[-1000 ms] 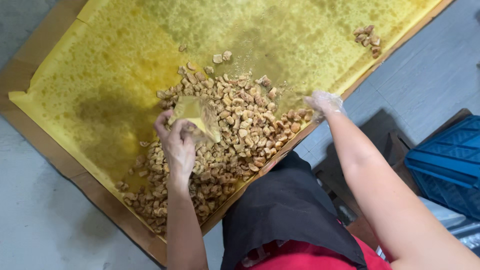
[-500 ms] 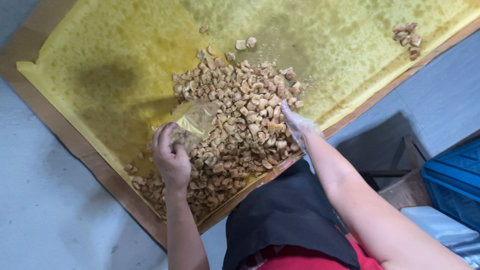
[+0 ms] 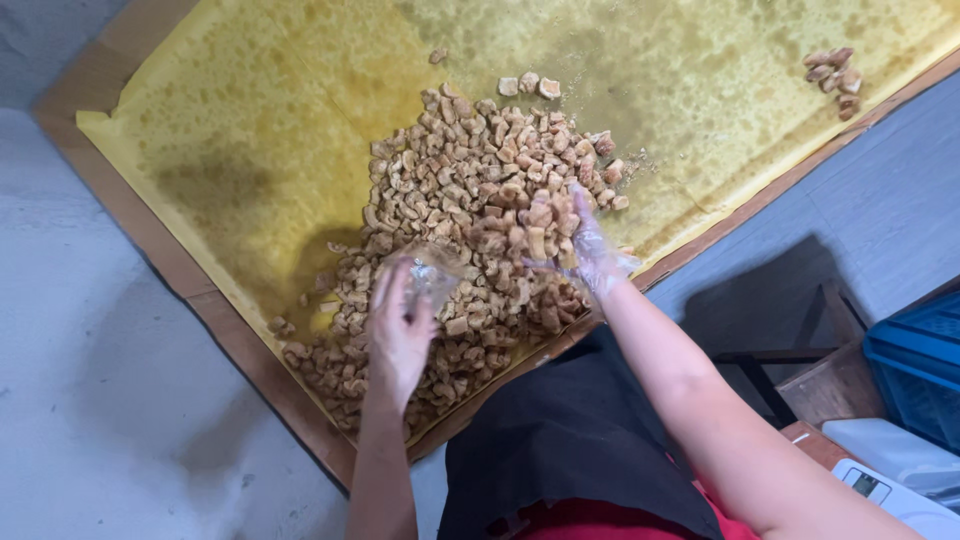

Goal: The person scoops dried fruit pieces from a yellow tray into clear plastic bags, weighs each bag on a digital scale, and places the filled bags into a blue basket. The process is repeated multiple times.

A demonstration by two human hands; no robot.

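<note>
On oily yellow paper (image 3: pixel 250 130), knobbly snack pieces (image 3: pixel 480 190)

Blue crate (image 3: pixel 915 365), dark wooden stool (image 3: pixel 790 345), white scale (image 3: pixel 890 470) at right.

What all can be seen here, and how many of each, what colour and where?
fried snack pieces: one large heap, light brown, centre of the paper
small cluster of pieces: one, brown, far right on the paper
oil-stained paper: one sheet, yellow, spread over the cardboard
cardboard sheet: one, brown, under the paper on the grey floor
clear plastic bag: one, transparent, at the left hand
crate: one, blue, right edge
wooden stool: one, dark, right of the person
white device: one, lower right corner, kind unclear
black apron: one, on the person
left hand: bare, holding the bag open
right hand: in a clear glove, scooping pieces
</note>
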